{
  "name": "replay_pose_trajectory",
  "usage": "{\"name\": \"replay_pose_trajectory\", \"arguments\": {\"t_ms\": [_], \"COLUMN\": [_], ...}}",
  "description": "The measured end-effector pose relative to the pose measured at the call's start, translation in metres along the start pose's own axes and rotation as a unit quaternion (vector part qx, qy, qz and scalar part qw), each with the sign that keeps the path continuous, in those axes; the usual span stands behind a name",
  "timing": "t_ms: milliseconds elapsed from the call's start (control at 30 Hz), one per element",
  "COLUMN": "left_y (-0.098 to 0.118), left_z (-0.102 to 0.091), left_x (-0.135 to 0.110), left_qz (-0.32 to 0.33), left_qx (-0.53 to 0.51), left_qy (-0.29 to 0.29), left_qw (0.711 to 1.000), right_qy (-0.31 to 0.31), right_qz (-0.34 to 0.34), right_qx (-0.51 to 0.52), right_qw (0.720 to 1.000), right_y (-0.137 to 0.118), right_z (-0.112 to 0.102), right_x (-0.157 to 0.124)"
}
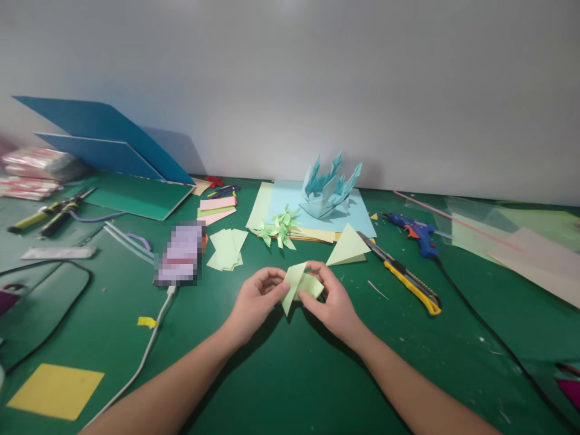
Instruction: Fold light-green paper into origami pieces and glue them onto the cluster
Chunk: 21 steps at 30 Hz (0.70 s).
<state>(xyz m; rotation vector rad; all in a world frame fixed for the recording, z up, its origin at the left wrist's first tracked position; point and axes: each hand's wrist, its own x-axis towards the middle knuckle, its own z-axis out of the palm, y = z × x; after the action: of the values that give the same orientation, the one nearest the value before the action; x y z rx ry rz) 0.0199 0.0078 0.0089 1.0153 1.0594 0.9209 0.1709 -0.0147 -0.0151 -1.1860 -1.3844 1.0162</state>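
Between my two hands is a partly folded piece of pale green paper (294, 283), held just above the table. My left hand (254, 302) pinches its left side, the thumb pressed on the front. On the other side my right hand (336, 305) grips the paper with thumb and fingers; part of it curves toward that palm. Behind the hands lie several small green folded-paper flowers (283, 228). A folded pale green sheet (348, 246) rests beyond my right hand. Left of my left hand is a spread of pale green paper slips (227, 249).
A light blue origami piece (324, 196) stands on stacked sheets at the back. To the right lie a yellow box cutter (410, 281) and a blue glue gun (419, 232) with its cable. A phone (181, 252) with a white charging cable (156, 338) is at left, near pliers (58, 214).
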Motion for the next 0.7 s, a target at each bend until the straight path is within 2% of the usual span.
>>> {"name": "replay_pose_trajectory", "arguments": {"t_ms": [267, 500, 700], "left_y": [-0.0072, -0.0074, -0.0062], "left_z": [-0.0002, -0.0012, -0.0016], "left_x": [0.0006, -0.0004, 0.0013], "left_qz": [0.067, 0.03, 0.045], "left_qx": [0.028, 0.094, 0.077], "left_qy": [-0.015, -0.01, 0.006], "left_qw": [0.997, 0.995, 0.996], "right_qy": [-0.009, 0.005, 0.005], "right_qz": [0.004, 0.017, 0.012], "right_qx": [0.014, -0.006, -0.017], "right_qw": [1.0, 1.0, 1.0], "right_y": [-0.0014, 0.0037, 0.0055], "right_z": [-0.0005, -0.0012, -0.0013], "right_x": [-0.0002, 0.0008, 0.0009]}}
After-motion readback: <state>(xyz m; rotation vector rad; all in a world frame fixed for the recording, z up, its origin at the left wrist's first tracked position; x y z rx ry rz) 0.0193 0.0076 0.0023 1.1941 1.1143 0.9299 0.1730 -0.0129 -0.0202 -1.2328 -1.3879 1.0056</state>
